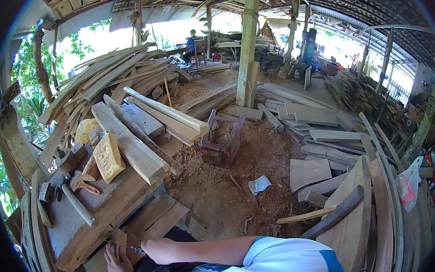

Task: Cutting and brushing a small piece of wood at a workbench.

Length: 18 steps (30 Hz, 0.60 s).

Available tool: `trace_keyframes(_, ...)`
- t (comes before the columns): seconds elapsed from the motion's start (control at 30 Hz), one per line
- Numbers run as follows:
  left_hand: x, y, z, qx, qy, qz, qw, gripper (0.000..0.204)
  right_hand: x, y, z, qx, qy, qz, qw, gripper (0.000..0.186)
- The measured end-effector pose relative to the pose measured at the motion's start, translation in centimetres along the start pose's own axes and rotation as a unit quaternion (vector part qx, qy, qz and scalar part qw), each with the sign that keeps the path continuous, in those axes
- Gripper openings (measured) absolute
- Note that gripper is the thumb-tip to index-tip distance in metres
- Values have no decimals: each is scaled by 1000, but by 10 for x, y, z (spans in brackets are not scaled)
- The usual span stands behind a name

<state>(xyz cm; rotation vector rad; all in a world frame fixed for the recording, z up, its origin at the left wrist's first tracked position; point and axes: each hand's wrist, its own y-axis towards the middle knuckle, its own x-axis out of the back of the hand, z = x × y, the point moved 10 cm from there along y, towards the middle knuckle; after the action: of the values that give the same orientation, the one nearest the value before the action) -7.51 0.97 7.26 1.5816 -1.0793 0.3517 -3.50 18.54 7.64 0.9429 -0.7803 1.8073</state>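
Note:
In the lower middle, my right hand [158, 251] is closed round a slim metal hand tool [136, 248], whose shaft points left toward my left hand [119, 263]. My left hand's fingers are apart and slightly bent, resting on a brown board [99, 266] beside the workbench. On that bench [79, 232] at left lie a long-handled hammer [78, 205], an orange-handled brush [89, 188], more hammer-like tools [44, 192], a yellowish block [107, 156] and several rough timbers [127, 143]. The tool's tip is too small to make out.
A red-stained wooden frame [227, 146] and a white scrap [259, 184] lie on sawdust-covered ground. Plank piles flank me left [97, 74] and right [310, 174], a plastic bag [408, 182] at far right. A post [247, 53] stands ahead; a person [189, 49] is in the background.

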Motion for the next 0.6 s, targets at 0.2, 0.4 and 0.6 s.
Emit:
trace_keyframes(0.2, -4, -2, 5, 23, 19, 19, 999, 48, -4, -10, -2, 28, -18, -2, 999, 27)
trace_keyframes(0.4, -5, -1, 6, 7, 0, 4, 1000, 49, 2, 1, 3, 13, -21, -20, 999, 27)
trace_keyframes(0.6, -10, -2, 9, -2, 17, -4, 1000, 49, 5, -17, -4, -2, -2, 17, 1000, 27)
